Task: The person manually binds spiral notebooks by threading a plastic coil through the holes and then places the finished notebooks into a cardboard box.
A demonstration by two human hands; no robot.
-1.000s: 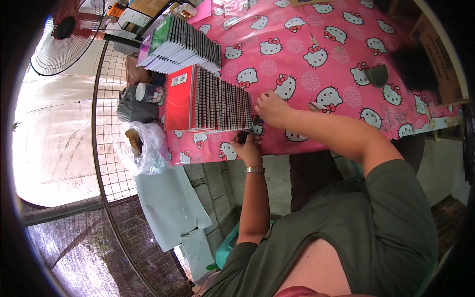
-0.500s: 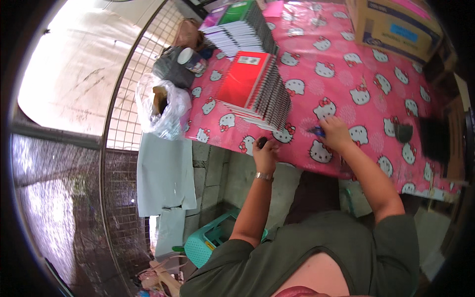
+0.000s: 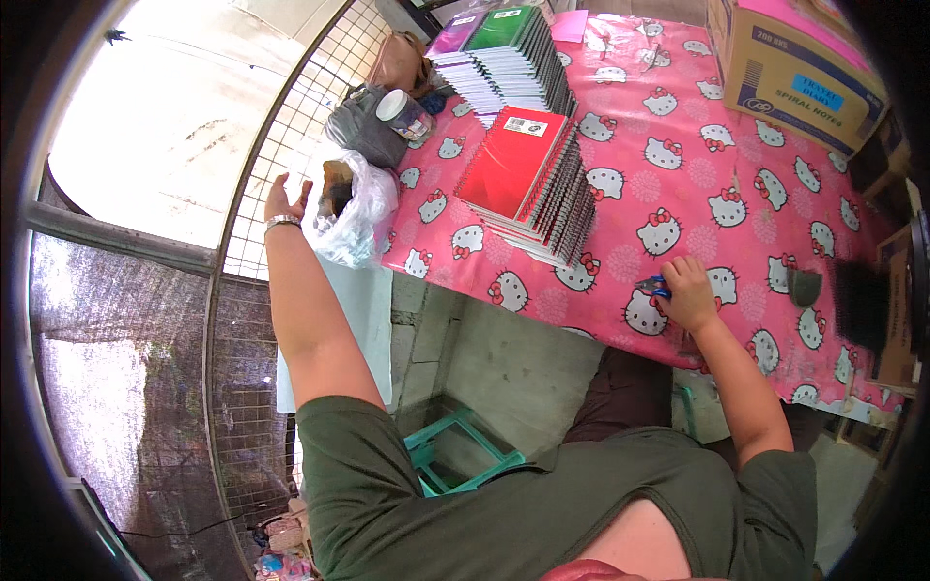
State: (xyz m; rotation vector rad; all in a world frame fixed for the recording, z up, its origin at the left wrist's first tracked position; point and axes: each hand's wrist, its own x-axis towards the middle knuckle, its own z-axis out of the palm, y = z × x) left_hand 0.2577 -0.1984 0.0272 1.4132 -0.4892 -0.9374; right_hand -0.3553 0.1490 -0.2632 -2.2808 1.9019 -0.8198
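My left hand [image 3: 286, 201] is stretched out to the left, beside the wire mesh and the white plastic bag [image 3: 358, 218]. Its fingers are apart, and nothing shows in them. Resting on the pink patterned tablecloth, my right hand [image 3: 690, 295] is closed around small blue-handled cutting pliers [image 3: 657, 287], whose jaws point left. A stack of red spiral notebooks [image 3: 513, 160] stands between my hands, its wire bindings facing right. Behind it are stacked green notebooks [image 3: 504, 29] and purple notebooks [image 3: 455, 37].
A cardboard box [image 3: 794, 82] sits at the table's far right. A plastic tub [image 3: 405, 114] stands by a dark grey bag [image 3: 363, 126] at the left edge. Wire mesh [image 3: 281, 116] borders that side. Below the table is a green plastic stool [image 3: 465, 450].
My left hand has swung from the table's front edge out to the left beside the plastic bag. The small black thing it held no longer shows. My right hand still holds the pliers.
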